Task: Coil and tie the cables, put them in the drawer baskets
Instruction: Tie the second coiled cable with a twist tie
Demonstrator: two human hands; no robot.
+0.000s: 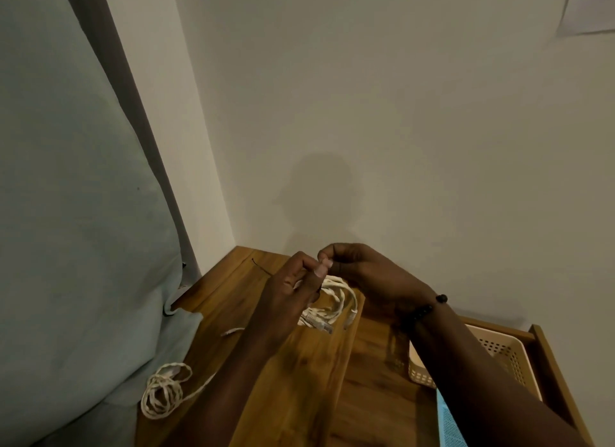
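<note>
Tying step: left hand (293, 285) and right hand (356, 270), mid-frame, fingers pinching what looks like a thin dark wire tie (261, 267) over the coiled white braided cable (332, 305) above the brown wooden table (299, 380). Second loose white cable (163, 391) lower left. Next, prob.: twist tie tight w/o loosening coil, then drop it into the beige perforated plastic basket (499, 350) at right.

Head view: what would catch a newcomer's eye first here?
Both hands meet at centre over the wooden tabletop, the left hand and right hand pinching something thin above a coiled white ethernet cable whose plugs hang toward the table. A second white cable lies loosely looped at the table's lower left edge beside a pale curtain. At right, a beige perforated basket sits in an open drawer.
</note>
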